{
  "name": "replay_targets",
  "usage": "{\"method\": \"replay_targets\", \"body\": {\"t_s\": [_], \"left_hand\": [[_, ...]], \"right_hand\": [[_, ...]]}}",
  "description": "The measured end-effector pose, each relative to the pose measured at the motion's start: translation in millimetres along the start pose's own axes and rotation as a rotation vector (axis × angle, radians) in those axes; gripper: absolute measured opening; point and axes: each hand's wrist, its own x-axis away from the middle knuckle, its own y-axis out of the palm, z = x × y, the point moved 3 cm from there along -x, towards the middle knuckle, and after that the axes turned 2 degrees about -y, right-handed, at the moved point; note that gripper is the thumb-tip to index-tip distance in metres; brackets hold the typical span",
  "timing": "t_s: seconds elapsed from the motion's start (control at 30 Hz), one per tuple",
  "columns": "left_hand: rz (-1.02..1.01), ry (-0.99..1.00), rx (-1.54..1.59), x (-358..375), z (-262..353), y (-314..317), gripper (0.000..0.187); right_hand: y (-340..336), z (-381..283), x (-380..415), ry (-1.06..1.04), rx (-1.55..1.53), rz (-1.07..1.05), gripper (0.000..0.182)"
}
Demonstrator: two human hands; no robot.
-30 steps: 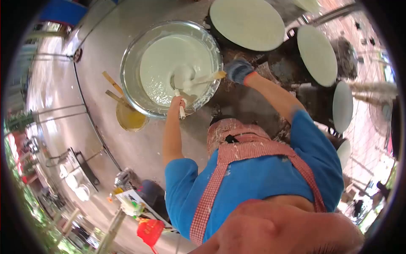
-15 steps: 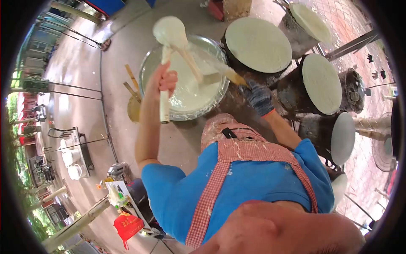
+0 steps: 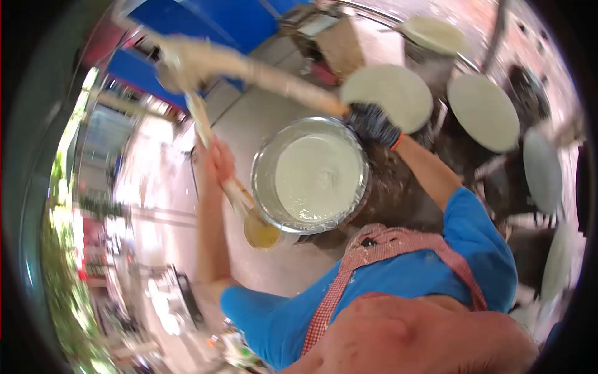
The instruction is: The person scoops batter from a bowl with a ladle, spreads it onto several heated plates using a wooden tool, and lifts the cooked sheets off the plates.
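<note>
My bare left hand is closed around the pale handle of a ladle, held up left of a metal basin. My right hand, in a dark knitted glove, grips the near end of a long wooden paddle. The paddle stretches left above the basin's far side, and its far end overlaps the blurred ladle head. White liquid lies in the basin, whose rim seems covered with clear film. Beside the basin is a yellowish scoop.
Dark drums with round pale tops stand to the right, among them a near top and another top. A cardboard box sits at the back, near a blue panel. White containers are at lower left.
My right hand has lifted the paddle out of the basin and swung it left toward the ladle. The ladle has moved left, away from over the basin. The whole view has shifted.
</note>
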Motion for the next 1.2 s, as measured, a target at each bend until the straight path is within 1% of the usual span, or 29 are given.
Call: {"method": "replay_targets", "body": {"t_s": [0.03,0.07,0.1,0.13,0.17,0.2,0.23,0.3,0.33,0.4,0.43,0.47,0.5,0.53,0.6,0.67,0.7,0.73,0.77,0.8,0.87,0.9,0.97,1.0,1.03,1.07,1.1,1.17,1.2], "left_hand": [[-0.222,-0.288,0.241,-4.6,-53.3,-13.0,0.010],[-0.432,-0.612,0.466,-2.1,-88.7,-12.4,0.019],[-0.093,-0.760,0.631,12.2,-91.8,17.8,0.029],[-0.005,-0.879,0.919,10.9,-114.0,26.4,0.027],[0.029,-0.832,0.704,15.9,-127.1,34.4,0.028],[0.018,-0.742,0.502,10.7,-133.6,46.7,0.029],[-0.064,-0.798,0.462,-0.2,-138.8,70.0,0.029],[-0.814,-0.746,0.513,-1.3,-137.3,123.9,0.031],[-0.847,-0.782,0.505,-0.5,-152.2,153.9,0.031],[-0.638,-0.583,0.379,-4.2,-191.7,222.3,0.033],[-0.662,-0.600,0.406,-8.9,-201.2,237.3,0.033],[-0.795,-0.832,0.518,-1.9,-237.9,273.9,0.029],[-0.926,-1.076,0.632,12.4,-267.7,307.0,0.029],[-0.781,-1.289,0.743,36.4,-284.9,346.2,0.031],[-0.721,-1.594,0.919,74.4,-331.1,411.7,0.029],[-0.639,-1.851,0.942,98.0,-387.1,465.3,0.029],[-0.615,-1.943,0.944,118.7,-403.8,496.1,0.029],[-0.743,-1.986,0.986,136.9,-417.4,527.2,0.026],[-0.865,-2.022,1.036,151.4,-426.4,556.1,0.025],[-0.947,-1.996,0.958,162.2,-429.0,584.2,0.024],[-1.114,-1.975,0.784,172.4,-433.9,643.0,0.023],[-1.206,-1.977,0.681,171.7,-436.1,672.4,0.021],[-1.263,-1.732,0.359,152.4,-465.2,732.8,0.011],[-1.307,-1.366,0.121,154.0,-459.4,760.9,0.014],[-1.307,-0.989,-0.095,157.2,-451.2,787.3,0.021],[-1.389,-0.884,-0.172,153.5,-463.9,811.9,0.030],[-1.404,-0.868,-0.180,156.5,-476.6,828.4,0.030],[-1.324,-0.770,-0.269,160.2,-506.8,854.6,0.037],[-1.342,-0.773,-0.265,152.2,-529.2,873.6,0.037]], "right_hand": [[25.5,20.6,36.2,0.242,-0.144,-0.111,0.031],[41.9,42.3,70.1,0.385,-0.088,-0.301,0.035],[31.8,44.4,110.0,0.263,0.042,-0.215,0.038],[21.7,56.4,145.5,0.298,0.110,-0.187,0.037],[9.4,66.0,179.2,0.328,0.182,-0.174,0.037],[-23.5,57.4,205.4,0.495,0.005,-0.108,0.039],[-59.3,57.3,222.8,0.568,0.037,-0.040,0.039],[-105.0,48.4,256.8,0.571,0.103,0.052,0.031],[-125.8,47.2,274.8,0.495,-0.049,0.276,0.026],[-139.7,77.7,315.6,0.500,-0.050,0.375,0.024],[-151.3,61.0,314.5,0.480,-0.063,0.436,0.023],[-160.0,61.8,348.0,0.740,-0.610,0.448,0.021],[-154.0,82.1,388.4,0.619,-0.155,0.468,0.021],[-153.3,103.8,438.7,0.481,0.305,0.441,0.022],[-172.6,89.8,525.6,0.992,0.356,0.256,0.024],[-197.8,39.3,599.6,1.191,0.242,0.374,0.035],[-201.1,31.7,646.8,1.264,0.271,0.403,0.035],[-211.7,24.2,688.6,1.347,0.231,0.409,0.037],[-239.8,1.4,699.6,1.472,0.406,0.360,0.034],[-266.7,-22.5,706.3,1.592,0.579,0.300,0.031],[-297.6,-16.9,745.8,1.770,0.541,0.501,0.028],[-311.3,-9.0,746.6,1.760,0.550,0.508,0.028],[-352.5,-5.5,734.4,1.265,0.696,1.028,0.036],[-372.1,1.9,718.9,1.173,0.654,0.997,0.045],[-387.4,20.9,699.7,0.716,0.320,1.183,0.044],[-394.9,49.5,692.5,0.980,0.637,0.956,0.042],[-398.8,74.3,684.2,1.233,0.937,0.698,0.041],[-412.8,96.9,641.5,1.322,0.791,0.718,0.035],[-419.7,115.8,645.0,1.333,0.805,0.726,0.035]]}}
